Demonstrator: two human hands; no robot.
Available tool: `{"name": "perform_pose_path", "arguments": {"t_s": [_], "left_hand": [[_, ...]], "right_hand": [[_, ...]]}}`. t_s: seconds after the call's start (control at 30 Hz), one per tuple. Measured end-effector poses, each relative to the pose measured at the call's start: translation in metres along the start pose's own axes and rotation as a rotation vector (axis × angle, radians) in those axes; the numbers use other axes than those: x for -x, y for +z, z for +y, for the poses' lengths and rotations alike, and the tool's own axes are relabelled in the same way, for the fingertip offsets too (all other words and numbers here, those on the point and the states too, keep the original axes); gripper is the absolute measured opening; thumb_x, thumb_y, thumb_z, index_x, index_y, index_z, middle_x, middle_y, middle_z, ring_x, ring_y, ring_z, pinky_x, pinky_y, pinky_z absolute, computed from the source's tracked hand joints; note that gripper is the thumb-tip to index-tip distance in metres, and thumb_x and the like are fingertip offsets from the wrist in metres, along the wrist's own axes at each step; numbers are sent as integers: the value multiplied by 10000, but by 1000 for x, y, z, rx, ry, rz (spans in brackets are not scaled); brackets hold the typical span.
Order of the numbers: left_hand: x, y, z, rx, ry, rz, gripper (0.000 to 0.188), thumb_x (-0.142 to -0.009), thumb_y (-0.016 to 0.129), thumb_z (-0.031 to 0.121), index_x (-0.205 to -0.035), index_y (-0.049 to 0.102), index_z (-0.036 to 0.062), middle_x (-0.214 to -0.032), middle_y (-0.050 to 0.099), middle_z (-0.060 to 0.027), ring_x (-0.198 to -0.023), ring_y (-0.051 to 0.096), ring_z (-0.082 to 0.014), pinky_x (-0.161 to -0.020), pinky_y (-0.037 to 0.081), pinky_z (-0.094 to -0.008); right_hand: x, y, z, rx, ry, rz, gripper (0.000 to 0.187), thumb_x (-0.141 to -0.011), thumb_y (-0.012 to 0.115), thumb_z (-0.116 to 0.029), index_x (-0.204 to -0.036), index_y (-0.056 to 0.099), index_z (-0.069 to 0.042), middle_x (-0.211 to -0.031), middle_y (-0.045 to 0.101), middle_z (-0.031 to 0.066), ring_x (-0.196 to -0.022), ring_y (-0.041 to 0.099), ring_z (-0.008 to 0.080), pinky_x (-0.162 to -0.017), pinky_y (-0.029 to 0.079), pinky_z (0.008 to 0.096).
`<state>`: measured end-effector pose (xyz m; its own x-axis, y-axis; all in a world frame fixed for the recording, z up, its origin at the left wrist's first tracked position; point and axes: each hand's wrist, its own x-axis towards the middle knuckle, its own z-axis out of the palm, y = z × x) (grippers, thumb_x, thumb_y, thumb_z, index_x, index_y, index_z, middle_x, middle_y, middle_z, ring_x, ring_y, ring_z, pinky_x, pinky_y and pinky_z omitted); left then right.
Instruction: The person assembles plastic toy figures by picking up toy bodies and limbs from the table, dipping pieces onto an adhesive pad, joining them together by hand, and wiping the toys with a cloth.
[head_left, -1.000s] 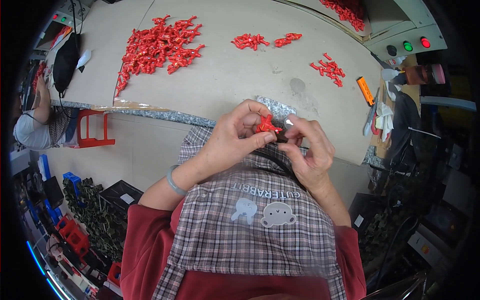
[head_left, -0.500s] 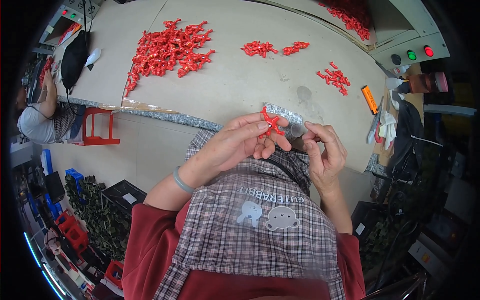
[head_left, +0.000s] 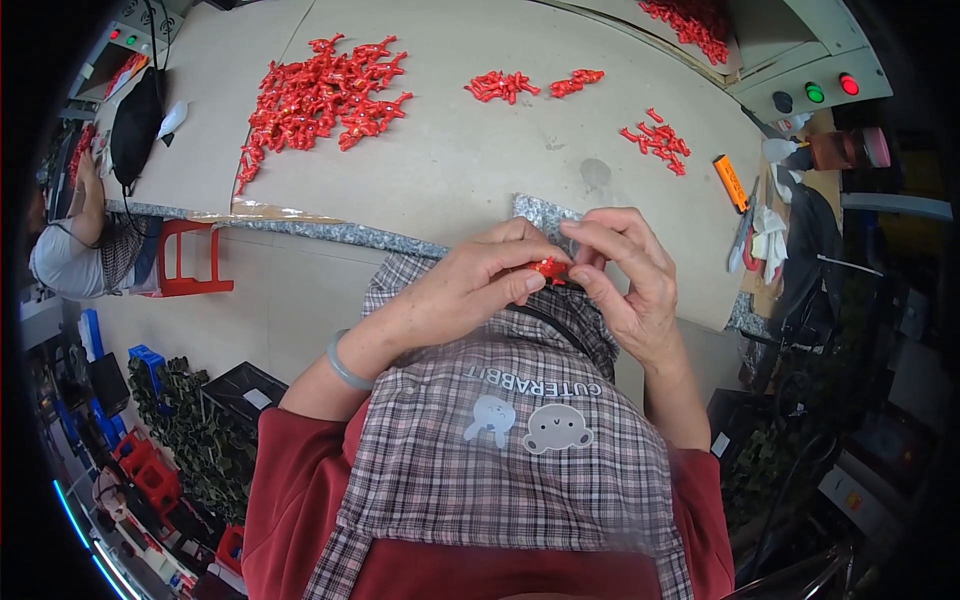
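Note:
Close in front of my apron, my left hand (head_left: 470,280) pinches a small shiny red plastic figure (head_left: 549,268) between its thumb and fingers. Much of the figure is covered by those fingers. My right hand (head_left: 630,275) is curled at the figure's right end, its thumb tip close against it. Whether a small part is between the right fingertips is hidden. Ahead on the table (head_left: 420,160) lie a big heap of like red figures (head_left: 320,90), two small clusters of them (head_left: 502,87) (head_left: 576,82), and some small loose red pieces (head_left: 657,145) at the right.
An orange box cutter (head_left: 731,183), a white cloth (head_left: 769,235) and a bottle of dark liquid (head_left: 845,150) are at the right. Behind them stands a machine with lit buttons (head_left: 814,93). At far left, a person (head_left: 85,240) works beside a red stool (head_left: 190,258).
My right hand has come left and up to the figure. My left fingers have closed further round it, tilting it so less shows. The whole view has shifted slightly.

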<state>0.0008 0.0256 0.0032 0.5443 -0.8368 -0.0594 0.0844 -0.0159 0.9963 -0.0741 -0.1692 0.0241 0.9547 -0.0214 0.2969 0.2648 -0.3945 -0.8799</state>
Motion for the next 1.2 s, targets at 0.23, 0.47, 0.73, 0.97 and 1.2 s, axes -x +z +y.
{"name": "perform_pose_path", "arguments": {"t_s": [0.23,0.47,0.73,0.97,1.2], "left_hand": [[1,-3,3,244,-276,-1,221,-936,642,100,-1126,622,-11,-881,631,-9,-732,566,-58,-646,478,-216],[3,-2,-1,309,-285,23,188,-940,641,81,-1110,636,2,-854,652,5,-718,565,-32,-632,477,-189],[3,4,4,68,-180,114,156,-916,661,88,-1030,688,-15,-769,659,-30,-622,566,-59,-558,463,-218],[3,5,4,17,-165,123,154,-907,667,88,-1021,696,-11,-769,662,-46,-612,575,-69,-545,461,-224],[3,6,4,17,-178,127,157,-904,672,93,-1020,699,-9,-771,662,-49,-609,574,-71,-543,459,-228]], "right_hand": [[-5,-4,9,120,-49,-111,173,-808,718,-9,-980,718,-23,-926,648,94,-756,660,185,-629,532,286],[-3,-4,10,130,-38,-110,119,-789,728,-14,-906,708,-11,-826,651,84,-699,658,189,-595,520,298],[6,4,9,63,80,-51,83,-783,725,11,-865,711,16,-799,661,112,-721,635,174,-637,490,269],[12,9,13,11,91,-11,69,-792,721,19,-859,707,26,-805,664,108,-732,632,172,-654,491,268],[15,13,19,1,46,44,53,-804,704,25,-853,700,6,-778,656,87,-672,638,148,-565,484,256]]}}
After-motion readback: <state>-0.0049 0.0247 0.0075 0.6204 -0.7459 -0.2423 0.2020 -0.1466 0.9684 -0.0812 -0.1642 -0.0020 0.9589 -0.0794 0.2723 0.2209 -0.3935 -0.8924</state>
